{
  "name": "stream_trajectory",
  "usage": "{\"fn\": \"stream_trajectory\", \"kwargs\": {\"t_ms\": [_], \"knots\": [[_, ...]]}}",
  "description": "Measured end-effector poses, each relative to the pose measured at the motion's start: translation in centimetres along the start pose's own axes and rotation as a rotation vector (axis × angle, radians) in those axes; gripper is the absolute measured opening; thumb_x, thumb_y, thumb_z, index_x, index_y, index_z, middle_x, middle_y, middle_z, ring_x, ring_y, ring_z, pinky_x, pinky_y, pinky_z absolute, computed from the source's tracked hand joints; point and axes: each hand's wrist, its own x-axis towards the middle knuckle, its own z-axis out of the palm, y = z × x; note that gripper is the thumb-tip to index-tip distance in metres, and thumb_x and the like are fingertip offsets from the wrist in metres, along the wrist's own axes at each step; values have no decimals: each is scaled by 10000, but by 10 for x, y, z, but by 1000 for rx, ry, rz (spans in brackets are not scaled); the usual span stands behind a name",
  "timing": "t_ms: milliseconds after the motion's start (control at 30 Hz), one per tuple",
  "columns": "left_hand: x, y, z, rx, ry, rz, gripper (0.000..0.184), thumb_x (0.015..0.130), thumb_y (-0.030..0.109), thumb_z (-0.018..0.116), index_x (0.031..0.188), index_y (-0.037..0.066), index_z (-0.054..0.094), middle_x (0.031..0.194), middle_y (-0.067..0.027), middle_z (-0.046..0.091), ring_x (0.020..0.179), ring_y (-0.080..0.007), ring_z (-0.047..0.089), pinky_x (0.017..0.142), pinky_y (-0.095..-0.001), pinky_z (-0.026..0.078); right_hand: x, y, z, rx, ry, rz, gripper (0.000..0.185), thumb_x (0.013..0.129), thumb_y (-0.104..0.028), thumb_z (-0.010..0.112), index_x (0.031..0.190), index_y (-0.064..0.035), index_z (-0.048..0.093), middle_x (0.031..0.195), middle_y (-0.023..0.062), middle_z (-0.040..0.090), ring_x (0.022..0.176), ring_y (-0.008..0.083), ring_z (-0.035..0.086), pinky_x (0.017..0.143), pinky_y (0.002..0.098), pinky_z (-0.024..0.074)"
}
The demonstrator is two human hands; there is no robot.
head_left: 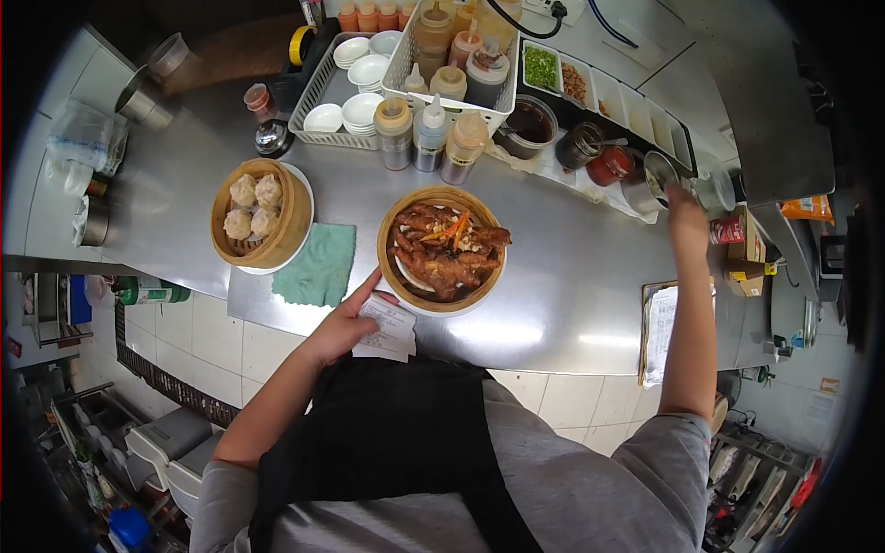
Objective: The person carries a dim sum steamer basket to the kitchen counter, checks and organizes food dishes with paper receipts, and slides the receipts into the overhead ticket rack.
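My left hand (343, 330) pinches a printed paper receipt (391, 327) under the thumb, its index finger reaching to the edge of a bamboo steamer (385, 263). Braised chicken feet (447, 244) fill this steamer, topped with orange strips, and a white plate lies beneath it. My right hand (687, 221) is stretched far to the right, closed beside a metal pot (638, 195). What its fingers grip is too small to make out. At the left, a second bamboo steamer (293, 217) holds several shumai (253, 207) on a white plate.
A green cloth (318, 265) lies between the steamers. Squeeze bottles (430, 136), a basket of small white dishes (300, 120), sauce jars (579, 146) and a topping tray (608, 97) line the back. A clipboard with papers (657, 336) sits at the counter's right front edge.
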Motion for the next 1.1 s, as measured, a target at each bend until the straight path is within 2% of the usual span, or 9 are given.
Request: {"fn": "stream_trajectory", "kwargs": {"t_ms": [33,100,167,233,367,667,867,967,1100], "knots": [[-1,0,0,-5,5,-6,909,765,-87,446,1549,207,92,1309,-73,527,1165,-171,528,1018,-286,387,-12,-3,15,0,-1,5,174,942,-206,530,1073,-129,615,851,138,630,827,376,638,711,462,510],[-1,0,-1,0,-5,-7,910,765,-86,447,1549,206,89,1306,-72,526,1162,-170,530,1017,-284,387,-35,-12,36,417,274,26,208,975,-246,501,1044,-95,627,642,97,575,615,297,621,569,393,474],[0,1,-2,4,-15,-6,911,764,-84,448,1549,205,86,1303,-71,525,1158,-170,532,1015,-281,387,-65,-47,19,1085,-76,546,251,1000,-267,470,1012,-82,639,553,-14,451,452,122,438,433,283,331],[0,2,-3,-7,-27,-15,919,761,-83,451,1549,198,73,1298,-76,525,1153,-168,536,1012,-279,392,-99,-101,-7,1548,-202,730,250,1004,-257,462,996,-78,637,579,-85,356,466,25,254,410,216,193],[0,8,-5,30,-69,-48,928,754,-82,453,1549,187,59,1300,-83,523,1156,-167,536,1009,-280,398,-154,-183,-22,1882,-505,912,225,996,-226,466,975,-77,633,570,-77,350,452,34,254,400,210,191],[0,12,-11,20,-108,-77,945,736,-86,449,1548,175,40,1309,-100,509,1167,-188,537,1007,-283,402,-188,-240,-47,1890,-421,930,266,1018,-234,441,963,-62,637,562,-85,325,468,32,227,421,217,197],[0,17,-14,12,-147,-95,952,738,-87,451,1548,193,37,1315,-102,504,1177,-199,536,1010,-288,405,-198,-253,-61,1706,-373,802,274,1022,-250,454,1000,-58,649,573,-88,338,481,22,265,432,220,240],[-1,17,-16,-21,-152,-112,956,739,-92,449,1549,208,40,1323,-102,498,1175,-202,539,1008,-291,409,-197,-264,-74,1474,-245,627,250,1016,-229,473,1046,-58,653,578,-61,381,490,36,313,441,224,283],[-1,18,-19,-56,-181,-136,950,752,-89,455,1548,212,33,1328,-101,495,1168,-197,541,1002,-293,414,-203,-285,-87,1007,-154,419,221,979,-171,517,1139,-64,625,626,55,560,494,175,534,484,311,439]]}}
